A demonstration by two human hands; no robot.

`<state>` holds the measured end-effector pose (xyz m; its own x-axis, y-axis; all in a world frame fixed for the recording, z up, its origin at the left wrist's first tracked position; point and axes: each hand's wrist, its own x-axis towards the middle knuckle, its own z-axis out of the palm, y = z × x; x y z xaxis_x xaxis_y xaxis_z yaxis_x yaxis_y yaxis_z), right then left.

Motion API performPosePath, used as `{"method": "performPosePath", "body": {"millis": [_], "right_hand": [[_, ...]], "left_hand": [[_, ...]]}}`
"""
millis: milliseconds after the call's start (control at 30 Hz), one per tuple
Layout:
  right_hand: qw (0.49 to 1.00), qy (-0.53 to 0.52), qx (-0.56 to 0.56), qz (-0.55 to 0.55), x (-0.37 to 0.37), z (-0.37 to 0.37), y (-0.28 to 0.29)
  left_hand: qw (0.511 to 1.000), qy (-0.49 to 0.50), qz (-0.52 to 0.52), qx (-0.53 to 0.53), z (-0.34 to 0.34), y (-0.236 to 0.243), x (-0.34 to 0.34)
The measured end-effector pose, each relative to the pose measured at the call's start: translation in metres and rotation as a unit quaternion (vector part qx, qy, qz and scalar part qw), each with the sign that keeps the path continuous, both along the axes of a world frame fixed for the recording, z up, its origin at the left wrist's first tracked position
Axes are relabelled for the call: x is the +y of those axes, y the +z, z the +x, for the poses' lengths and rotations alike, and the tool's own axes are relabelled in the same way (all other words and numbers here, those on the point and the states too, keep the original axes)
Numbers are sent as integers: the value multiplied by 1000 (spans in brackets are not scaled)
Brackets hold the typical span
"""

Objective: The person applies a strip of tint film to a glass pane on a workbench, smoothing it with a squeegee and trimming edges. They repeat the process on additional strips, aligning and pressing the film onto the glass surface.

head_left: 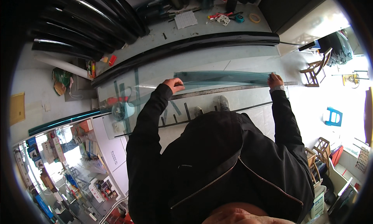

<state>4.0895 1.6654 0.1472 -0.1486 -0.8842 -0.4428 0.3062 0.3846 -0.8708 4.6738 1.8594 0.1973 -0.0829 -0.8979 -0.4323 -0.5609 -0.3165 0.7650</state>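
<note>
A long strip of teal tinted film (225, 77) stretches between my hands over a glass-topped table. My left hand (174, 85) is closed in a pinch at the strip's near left corner, its fingertips partly hidden. At the far right end, my right hand (276, 81) pinches the strip between thumb and fingers. Just on my side of the film lies a long metal ruler (221, 91), running nearly parallel to it.
A long black film roll (186, 45) lies across the table behind the strip. Beyond it are a tape measure (239, 18), a tape ring (254, 18) and a white paper sheet (186, 19). More dark rolls (81, 24) are stacked at far left. Wooden chairs (315, 70) stand right.
</note>
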Motion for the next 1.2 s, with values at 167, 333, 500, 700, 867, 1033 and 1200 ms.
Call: {"method": "performPosePath", "body": {"millis": [167,333,500,700,867,1033,1200], "right_hand": [[997,-53,33,51,-20,-47,-18],[992,-46,77,92,-26,-63,-37],[986,-70,81,127,-22,-59,-55],[983,-27,120,137,-16,-51,-66],[969,16,186,163,-15,-64,-80],[956,0,238,172,-18,-102,-122],[777,86,613,114,-12,-136,-125]], "left_hand": [[999,3,11,-48,40,-9,-2],[992,47,2,-113,57,-30,-16],[983,113,-21,-145,53,-79,-39],[972,122,54,-192,46,-137,-64],[958,100,81,-255,44,-149,-72],[942,142,76,-294,50,-137,-60],[864,209,107,-445,78,-133,17]]}}
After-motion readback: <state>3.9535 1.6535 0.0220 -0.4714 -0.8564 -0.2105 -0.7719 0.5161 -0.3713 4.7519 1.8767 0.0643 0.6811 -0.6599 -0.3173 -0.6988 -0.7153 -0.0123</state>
